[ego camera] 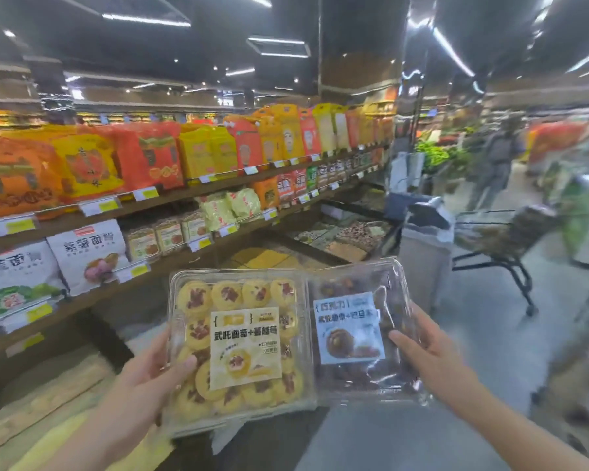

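So the person's holding two clear clamshell boxes side by side in a supermarket aisle: the left hand [150, 379] grips the yellow cookie box [240, 345] by its left edge, thumb on the lid, and the right hand [429, 351] grips the chocolate cookie box [364, 331] the same way. Boxes are touching. Snack shelves [170, 202] run along the left, and a shopping cart [504, 243] sits off to the right.

The wooden shelves [176, 201] on my left carry orange and yellow snack bags [85, 164] above and white bags [89, 253] below.
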`<move>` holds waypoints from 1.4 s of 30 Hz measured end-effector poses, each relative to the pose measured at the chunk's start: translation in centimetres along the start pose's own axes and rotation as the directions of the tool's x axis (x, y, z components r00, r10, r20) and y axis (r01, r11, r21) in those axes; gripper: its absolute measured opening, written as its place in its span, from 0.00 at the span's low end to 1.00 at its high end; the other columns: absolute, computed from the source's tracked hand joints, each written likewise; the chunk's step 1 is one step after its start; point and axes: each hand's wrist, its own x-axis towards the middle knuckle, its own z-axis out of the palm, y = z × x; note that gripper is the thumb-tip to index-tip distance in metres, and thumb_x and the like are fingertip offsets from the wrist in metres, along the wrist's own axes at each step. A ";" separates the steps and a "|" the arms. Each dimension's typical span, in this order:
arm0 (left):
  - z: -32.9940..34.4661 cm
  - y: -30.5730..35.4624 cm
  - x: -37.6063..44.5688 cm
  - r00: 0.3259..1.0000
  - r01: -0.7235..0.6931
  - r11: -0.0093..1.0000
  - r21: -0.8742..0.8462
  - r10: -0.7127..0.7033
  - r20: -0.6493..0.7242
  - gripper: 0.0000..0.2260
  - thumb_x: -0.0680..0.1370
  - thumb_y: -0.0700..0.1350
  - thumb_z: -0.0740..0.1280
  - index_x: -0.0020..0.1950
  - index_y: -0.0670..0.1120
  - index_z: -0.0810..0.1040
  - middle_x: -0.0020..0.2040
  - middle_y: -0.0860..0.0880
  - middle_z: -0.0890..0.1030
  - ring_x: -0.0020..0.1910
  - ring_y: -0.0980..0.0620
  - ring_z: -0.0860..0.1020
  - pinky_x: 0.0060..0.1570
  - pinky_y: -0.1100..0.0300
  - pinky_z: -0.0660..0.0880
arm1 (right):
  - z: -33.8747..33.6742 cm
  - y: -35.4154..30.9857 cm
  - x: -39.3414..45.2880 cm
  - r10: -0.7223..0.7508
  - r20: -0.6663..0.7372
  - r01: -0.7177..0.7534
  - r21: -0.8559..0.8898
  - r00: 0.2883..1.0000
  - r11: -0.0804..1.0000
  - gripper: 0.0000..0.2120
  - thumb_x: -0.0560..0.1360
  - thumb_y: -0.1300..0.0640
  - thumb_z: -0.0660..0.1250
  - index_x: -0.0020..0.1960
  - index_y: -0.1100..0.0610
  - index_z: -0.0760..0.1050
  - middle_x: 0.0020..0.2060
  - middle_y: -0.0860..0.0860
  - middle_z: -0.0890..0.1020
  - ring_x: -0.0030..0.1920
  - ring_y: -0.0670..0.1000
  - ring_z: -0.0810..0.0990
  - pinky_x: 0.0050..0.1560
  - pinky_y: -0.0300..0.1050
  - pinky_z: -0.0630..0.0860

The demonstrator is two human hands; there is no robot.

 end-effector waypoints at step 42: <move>98.9 -12.9 -31.0 0.000 0.250 0.949 0.190 -0.196 0.981 0.23 0.78 0.33 0.64 0.70 0.52 0.77 0.63 0.40 0.84 0.57 0.39 0.85 0.44 0.49 0.85 | -64.1 5.2 -71.3 0.062 -0.992 -0.445 0.107 -0.113 0.889 0.27 0.81 0.56 0.65 0.77 0.42 0.62 0.64 0.31 0.73 0.56 0.19 0.69 0.51 0.16 0.66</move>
